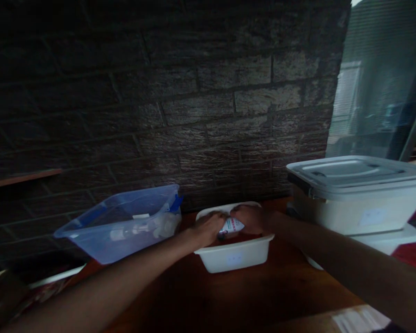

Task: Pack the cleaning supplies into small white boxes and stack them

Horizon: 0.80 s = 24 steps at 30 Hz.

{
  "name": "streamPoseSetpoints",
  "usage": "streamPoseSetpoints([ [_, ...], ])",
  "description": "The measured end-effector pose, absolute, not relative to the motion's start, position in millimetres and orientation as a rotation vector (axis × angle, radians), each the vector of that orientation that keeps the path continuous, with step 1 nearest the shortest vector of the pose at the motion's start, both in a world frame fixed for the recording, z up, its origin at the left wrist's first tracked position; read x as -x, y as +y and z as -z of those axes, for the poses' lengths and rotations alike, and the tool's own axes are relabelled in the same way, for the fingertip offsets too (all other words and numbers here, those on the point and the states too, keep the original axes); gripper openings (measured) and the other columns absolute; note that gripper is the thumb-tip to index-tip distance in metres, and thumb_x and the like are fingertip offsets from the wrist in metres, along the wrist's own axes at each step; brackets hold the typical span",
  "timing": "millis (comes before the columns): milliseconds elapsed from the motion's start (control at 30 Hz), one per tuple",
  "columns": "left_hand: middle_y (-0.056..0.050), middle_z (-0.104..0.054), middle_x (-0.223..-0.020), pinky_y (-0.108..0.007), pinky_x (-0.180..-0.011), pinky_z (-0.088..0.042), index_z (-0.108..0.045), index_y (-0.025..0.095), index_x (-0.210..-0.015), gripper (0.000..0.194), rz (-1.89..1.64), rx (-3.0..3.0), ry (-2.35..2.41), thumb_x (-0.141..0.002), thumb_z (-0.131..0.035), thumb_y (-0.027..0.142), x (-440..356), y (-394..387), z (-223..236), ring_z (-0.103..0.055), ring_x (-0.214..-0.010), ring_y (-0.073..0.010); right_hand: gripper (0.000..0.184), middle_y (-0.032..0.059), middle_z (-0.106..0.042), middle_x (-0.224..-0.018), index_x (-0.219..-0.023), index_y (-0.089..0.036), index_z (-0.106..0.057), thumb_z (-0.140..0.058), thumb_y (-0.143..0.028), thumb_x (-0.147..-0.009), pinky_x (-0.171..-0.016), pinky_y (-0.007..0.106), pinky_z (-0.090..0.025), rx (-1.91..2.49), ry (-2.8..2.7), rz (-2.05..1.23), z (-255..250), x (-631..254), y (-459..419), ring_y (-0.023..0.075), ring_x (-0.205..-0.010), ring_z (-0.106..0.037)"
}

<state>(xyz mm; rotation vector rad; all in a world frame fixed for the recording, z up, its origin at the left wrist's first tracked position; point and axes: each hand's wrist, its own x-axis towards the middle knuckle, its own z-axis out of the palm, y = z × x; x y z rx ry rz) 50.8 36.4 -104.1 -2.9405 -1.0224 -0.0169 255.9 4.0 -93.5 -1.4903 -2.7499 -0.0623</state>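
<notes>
Both of my hands reach into a small white plastic tub (234, 259) in the middle of the view. Between them is a white packet (233, 225) with red and blue print. My left hand (212, 227) is closed on the packet's left side, and my right hand (247, 218) is closed on its upper right side. Part of the packet is hidden by my fingers. A reddish-brown surface shows around it within the tub, too dark to make out.
To the left, a clear bluish plastic bin (125, 243) holds several whitish items. Stacked lidded storage boxes (357, 208) stand at right. A brick wall (194, 115) rises behind the brown wooden table (201, 296). Cardboard (326, 321) lies at the front edge.
</notes>
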Motion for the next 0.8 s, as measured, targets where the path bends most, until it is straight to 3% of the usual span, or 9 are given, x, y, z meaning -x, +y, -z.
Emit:
streamPoseSetpoints([
  [133, -0.013, -0.068, -0.121, -0.032, -0.099, -0.048, -0.061, 0.014, -0.122, 0.032, -0.012, 2.96, -1.032, -0.094, -0.047, 0.011, -53.4, 42.2, 117.7, -0.064, -0.114, -0.0254, 0.035, 0.0158, -0.072, -0.119, -0.118, -0.013, -0.068, -0.068, -0.02, -0.084, -0.083, 0.036, -0.054, 1.503, -2.721, 0.147, 109.5, -253.9, 3.6, 0.0314, -0.108, -0.068],
  [200, -0.01, -0.068, -0.118, -0.031, -0.095, -0.049, -0.061, 0.018, -0.12, 0.028, -0.053, 2.977, -1.057, -0.096, -0.046, 0.015, -52.7, 45.7, 122.4, -0.066, -0.108, -0.0231, 0.025, 0.0151, -0.072, -0.116, -0.112, -0.015, -0.07, -0.059, -0.016, -0.089, -0.082, 0.036, -0.054, 1.528, -2.701, 0.178, 115.0, -252.6, 3.6, 0.0314, -0.109, -0.068],
  [300, -0.01, -0.067, -0.118, -0.032, -0.09, -0.049, -0.061, 0.021, -0.12, 0.027, -0.087, 2.965, -1.125, -0.098, -0.044, 0.018, -51.6, 50.3, 127.2, -0.066, -0.105, -0.0235, 0.026, 0.0137, -0.072, -0.114, -0.109, -0.018, -0.071, -0.052, -0.014, -0.093, -0.082, 0.038, -0.053, 1.561, -2.669, 0.207, 119.7, -251.7, 3.6, 0.0315, -0.109, -0.067],
  [433, -0.009, -0.066, -0.119, -0.033, -0.092, -0.048, -0.061, 0.023, -0.122, 0.032, -0.1, 2.949, -1.161, -0.098, -0.04, 0.018, -52.5, 50.7, 127.9, -0.064, -0.107, -0.0239, 0.027, 0.0128, -0.073, -0.115, -0.113, -0.019, -0.071, -0.057, -0.013, -0.09, -0.086, 0.038, -0.051, 1.568, -2.667, 0.191, 117.9, -251.8, 3.6, 0.0306, -0.113, -0.066],
  [633, -0.007, -0.066, -0.12, -0.029, -0.098, -0.046, -0.062, 0.022, -0.119, 0.028, -0.102, 3.019, -1.095, -0.094, -0.048, 0.02, -53.9, 40.9, 116.0, -0.062, -0.112, -0.0219, 0.026, 0.0113, -0.077, -0.113, -0.107, -0.019, -0.075, -0.071, -0.021, -0.082, -0.088, 0.035, -0.049, 1.586, -2.727, 0.089, 107.9, -251.2, 8.0, 0.0308, -0.11, -0.068],
  [800, -0.009, -0.067, -0.117, -0.03, -0.098, -0.047, -0.061, 0.019, -0.115, 0.025, -0.066, 3.044, -1.105, -0.093, -0.048, 0.017, -51.7, 37.1, 111.3, -0.063, -0.112, -0.0223, 0.027, 0.0135, -0.076, -0.116, -0.111, -0.018, -0.075, -0.066, -0.021, -0.085, -0.087, 0.036, -0.05, 1.63, -2.7, 0.093, 108.4, -249.1, 4.9, 0.0321, -0.112, -0.068],
])
